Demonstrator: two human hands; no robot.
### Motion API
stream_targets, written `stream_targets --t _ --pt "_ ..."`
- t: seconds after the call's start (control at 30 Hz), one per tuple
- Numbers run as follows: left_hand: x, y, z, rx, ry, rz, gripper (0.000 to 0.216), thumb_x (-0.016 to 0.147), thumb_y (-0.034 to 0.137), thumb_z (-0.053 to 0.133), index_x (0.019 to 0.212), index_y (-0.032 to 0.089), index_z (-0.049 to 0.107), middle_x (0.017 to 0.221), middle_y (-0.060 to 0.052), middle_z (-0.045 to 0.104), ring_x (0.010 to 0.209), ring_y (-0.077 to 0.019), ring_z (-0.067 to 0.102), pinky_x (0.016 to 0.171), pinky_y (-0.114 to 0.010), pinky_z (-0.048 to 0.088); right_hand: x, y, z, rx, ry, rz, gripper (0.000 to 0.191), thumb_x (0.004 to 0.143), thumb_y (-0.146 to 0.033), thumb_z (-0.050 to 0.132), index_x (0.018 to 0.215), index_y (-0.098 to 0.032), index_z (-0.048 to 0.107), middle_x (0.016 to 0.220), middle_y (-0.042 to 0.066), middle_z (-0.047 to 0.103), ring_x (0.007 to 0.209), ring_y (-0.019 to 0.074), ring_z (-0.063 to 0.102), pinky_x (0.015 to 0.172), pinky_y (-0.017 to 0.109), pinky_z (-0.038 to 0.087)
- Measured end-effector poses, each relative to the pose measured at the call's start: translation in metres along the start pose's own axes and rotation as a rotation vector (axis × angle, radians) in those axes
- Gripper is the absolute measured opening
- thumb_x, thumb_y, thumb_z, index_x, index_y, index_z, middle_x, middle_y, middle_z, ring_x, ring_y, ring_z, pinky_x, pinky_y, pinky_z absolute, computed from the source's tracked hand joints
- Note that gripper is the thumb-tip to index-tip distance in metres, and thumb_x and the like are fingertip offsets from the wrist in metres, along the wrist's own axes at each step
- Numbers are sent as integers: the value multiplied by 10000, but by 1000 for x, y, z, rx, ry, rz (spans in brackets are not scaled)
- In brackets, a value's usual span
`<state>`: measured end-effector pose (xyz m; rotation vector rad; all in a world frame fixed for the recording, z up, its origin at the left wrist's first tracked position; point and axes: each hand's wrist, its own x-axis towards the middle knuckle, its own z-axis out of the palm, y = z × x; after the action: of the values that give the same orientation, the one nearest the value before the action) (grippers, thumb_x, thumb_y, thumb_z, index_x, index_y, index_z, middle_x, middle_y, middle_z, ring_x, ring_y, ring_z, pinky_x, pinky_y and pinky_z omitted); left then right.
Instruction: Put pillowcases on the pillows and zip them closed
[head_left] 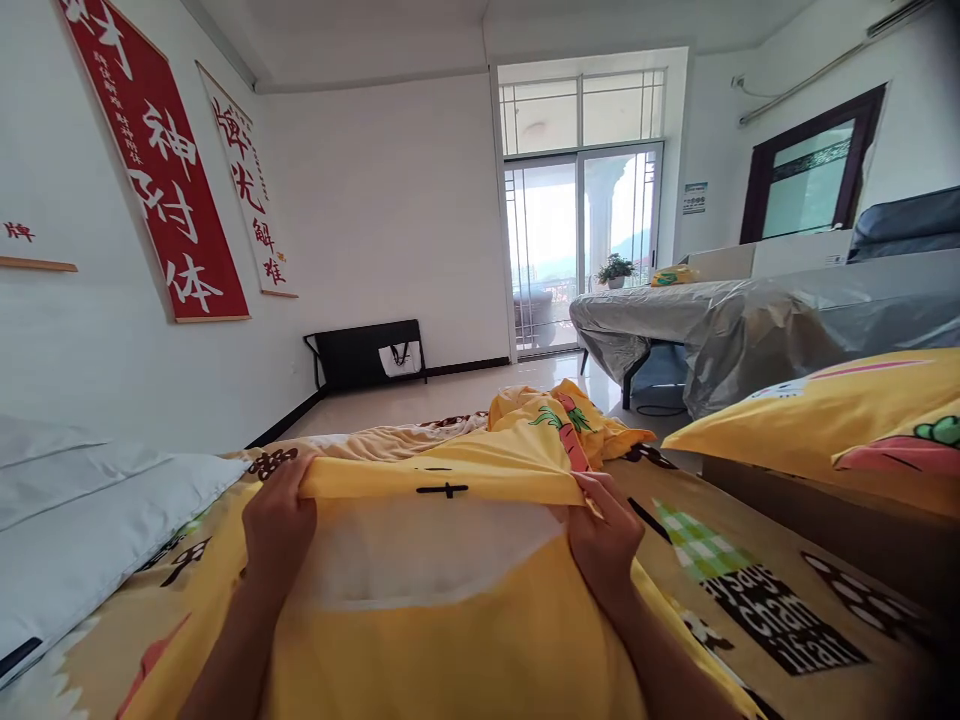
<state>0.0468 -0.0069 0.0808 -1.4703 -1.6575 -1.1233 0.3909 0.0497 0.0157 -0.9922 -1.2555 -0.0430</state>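
My left hand (276,522) and my right hand (602,535) each grip the open edge of a yellow pillowcase (450,640) printed with carrots and black crosses. The edge is stretched taut between them over the bed. Inside the opening a white pillow (420,560) shows, partly covered by the case. The rest of the yellow fabric bunches up beyond the hands (562,420). Both hands have fingers curled over the cloth.
A white pillow (82,520) lies at my left on the patterned bedsheet (750,590). A yellow pillow (832,410) sits at right. Beyond are a plastic-covered table (720,320), a black folding rack (367,355) by the wall, and glass balcony doors (581,245).
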Motion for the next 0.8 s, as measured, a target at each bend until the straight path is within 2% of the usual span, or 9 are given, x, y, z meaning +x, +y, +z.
stream_targets --t 0.1,0.2,0.23,0.3,0.4,0.5,0.6,0.7,0.8 --pt "26 18 -19 -5 335 52 324 749 118 416 985 188 627 836 -47 672 815 -196 629 710 -270 450 -4 -9 -8 -31 178 -66 154 782 -259 451 813 -224 599 809 88 615 795 224 588 712 329 465" --pt "20 12 -19 11 460 64 224 764 201 486 960 190 594 764 -41 627 756 -198 608 707 -290 468 -2 -6 -9 -115 176 -167 152 780 -267 435 816 -231 578 794 91 604 791 232 572 735 349 458" --pt "9 3 -14 12 443 83 213 767 216 496 960 189 581 763 -46 623 755 -202 609 707 -295 474 -1 -3 -8 -150 105 -202 155 772 -248 422 804 -230 573 781 89 604 785 231 566 744 350 449" --pt "-22 -22 1 2 347 167 197 766 206 497 952 187 559 777 -62 635 771 -215 623 706 -301 485 4 2 -3 -246 -164 -249 165 728 -177 412 769 -224 565 759 77 608 774 222 558 743 332 420" --pt "-75 -63 24 16 25 281 262 719 126 437 932 213 561 812 -73 669 817 -228 652 765 -316 504 10 8 3 -409 -672 -237 203 633 -83 420 719 -211 552 763 52 621 775 194 558 705 284 365" --pt "-103 -88 32 34 -114 380 362 656 82 418 940 240 576 846 -57 699 831 -214 673 770 -293 514 13 10 2 -456 -867 -250 199 601 -59 430 688 -203 535 772 32 620 770 170 551 685 264 331" --pt "-104 -89 21 59 -2 469 327 690 84 455 964 219 572 825 -58 688 790 -205 671 697 -269 512 14 8 -4 -407 -828 -310 217 587 -38 429 686 -202 531 760 19 602 741 162 529 674 264 326" --pt "-96 -72 -3 9 143 570 207 780 115 475 951 184 569 757 -63 650 700 -185 642 627 -254 491 13 -2 -8 -306 -577 -447 285 628 -12 424 791 -197 569 837 48 600 796 187 517 712 287 353" --pt "-89 -51 -28 -28 142 678 172 814 77 474 930 157 572 719 -68 639 685 -175 627 638 -255 489 7 -18 -8 -145 -350 -605 392 685 -1 421 1001 -177 571 1001 89 609 919 215 515 799 329 373"
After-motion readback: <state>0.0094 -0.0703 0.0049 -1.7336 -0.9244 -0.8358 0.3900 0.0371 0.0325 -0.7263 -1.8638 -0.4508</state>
